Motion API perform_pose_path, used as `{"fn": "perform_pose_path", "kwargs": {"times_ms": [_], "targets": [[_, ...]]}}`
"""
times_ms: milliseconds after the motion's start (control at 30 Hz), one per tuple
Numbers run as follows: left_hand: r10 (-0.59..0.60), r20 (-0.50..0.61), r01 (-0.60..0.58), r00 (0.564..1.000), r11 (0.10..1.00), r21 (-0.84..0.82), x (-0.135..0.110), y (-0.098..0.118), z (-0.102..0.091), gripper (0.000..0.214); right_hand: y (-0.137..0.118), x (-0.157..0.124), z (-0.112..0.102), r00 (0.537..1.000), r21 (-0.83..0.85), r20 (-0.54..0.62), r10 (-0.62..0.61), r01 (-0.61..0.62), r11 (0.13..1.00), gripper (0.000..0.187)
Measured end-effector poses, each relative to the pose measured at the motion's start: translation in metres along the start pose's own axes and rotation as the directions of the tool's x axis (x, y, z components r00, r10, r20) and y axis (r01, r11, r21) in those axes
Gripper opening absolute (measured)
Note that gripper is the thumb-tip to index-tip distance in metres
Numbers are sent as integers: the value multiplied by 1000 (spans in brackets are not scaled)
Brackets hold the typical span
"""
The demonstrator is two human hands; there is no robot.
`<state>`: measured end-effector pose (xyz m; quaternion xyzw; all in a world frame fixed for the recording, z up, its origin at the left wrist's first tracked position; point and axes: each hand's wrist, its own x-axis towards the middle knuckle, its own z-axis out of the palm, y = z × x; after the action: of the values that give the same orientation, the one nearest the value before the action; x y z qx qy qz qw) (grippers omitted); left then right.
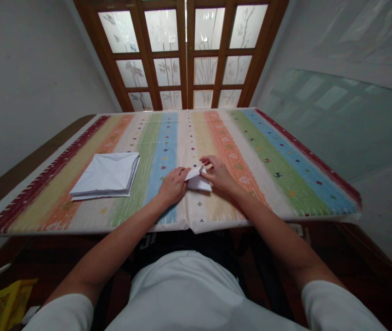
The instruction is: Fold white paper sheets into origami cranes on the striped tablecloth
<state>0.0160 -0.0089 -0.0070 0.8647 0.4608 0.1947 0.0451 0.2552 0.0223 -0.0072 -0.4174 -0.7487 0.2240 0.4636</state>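
A small folded sheet of white paper (198, 184) lies on the striped tablecloth (150, 184), close to the table's front edge. My left hand (175, 185) presses on its left side, fingers together over the paper's edge. At the upper right, my right hand (217, 174) pinches a raised corner between thumb and curled fingers. Part of the paper is hidden under the fingers. Off to the left rests a stack of white paper (104, 174), its sheets slightly uneven; neither hand touches it.
The striped cloth covers the whole table. Wooden doors (187, 55) with frosted panes stand beyond the far edge. A glass sheet (337, 124) leans on the right wall. Below, at the left, sits a yellow plastic crate (6, 305).
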Motion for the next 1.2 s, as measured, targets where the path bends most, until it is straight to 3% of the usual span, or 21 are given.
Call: {"fn": "perform_pose_path", "kwargs": {"times_ms": [167,333,733,1000,1067,1200], "targets": [[49,10,-49,999,997,-61,0,0,2,58,9,-1,1,981,-14,121,151,-151,988,36],[94,39,-89,995,990,-112,-1,0,2,59,7,0,-2,979,-9,173,107,-107,994,32],[23,128,-21,992,1000,-16,7,-1,9,61,18,16,-11,972,-6,234,26,-25,1000,21],[44,76,-44,996,999,4,9,-4,8,54,6,26,-13,934,-103,306,186,-162,982,20],[52,56,-52,997,999,11,8,-4,8,55,1,25,-11,941,-125,272,204,-176,977,19],[90,15,-90,996,995,-35,8,-6,8,61,-7,16,0,985,-204,95,146,-124,971,13]]}}
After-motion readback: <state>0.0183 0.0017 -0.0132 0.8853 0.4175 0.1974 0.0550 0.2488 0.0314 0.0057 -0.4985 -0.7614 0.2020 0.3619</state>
